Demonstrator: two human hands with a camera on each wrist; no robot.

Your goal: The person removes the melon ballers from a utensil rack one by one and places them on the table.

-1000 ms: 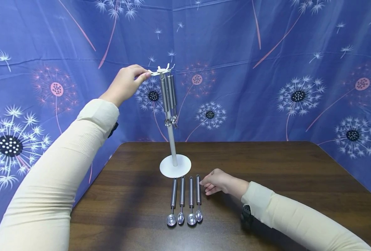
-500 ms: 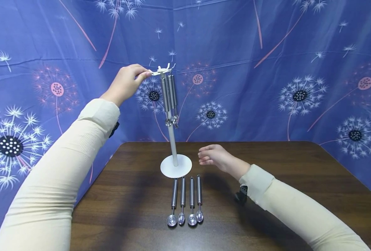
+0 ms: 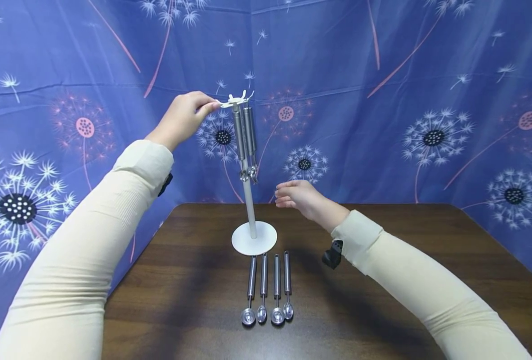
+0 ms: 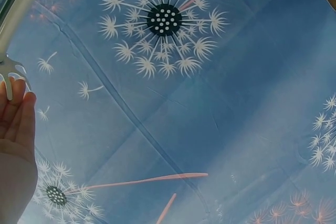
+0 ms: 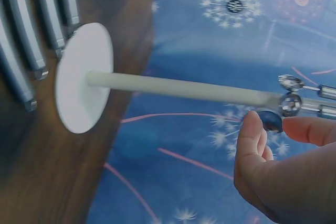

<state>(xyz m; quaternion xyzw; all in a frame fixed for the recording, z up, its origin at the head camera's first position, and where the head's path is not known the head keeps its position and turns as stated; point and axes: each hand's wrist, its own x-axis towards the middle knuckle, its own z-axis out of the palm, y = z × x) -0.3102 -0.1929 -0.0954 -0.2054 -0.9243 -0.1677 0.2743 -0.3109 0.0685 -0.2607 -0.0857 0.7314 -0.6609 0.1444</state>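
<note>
Stand (image 3: pixel 248 197) on tbl (image 3: pixel 428 225) w/ hanging spoons (image 3: pixel 239 135) — 4 other spoons (image 3: pixel 277 277) before its base (image 3: pixel 254 246)

Left hand (image 3: pixel 183 117) raised, pinching, right hand (image 3: pixel 303 199) lower, relaxed

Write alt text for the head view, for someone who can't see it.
A person's left hand pinches the top of a white stand hung with metal spoons; the right hand, empty, hovers beside it. Four more spoons lie side by side on a wooden table. Behind hangs blue dandelion cloth.
</note>
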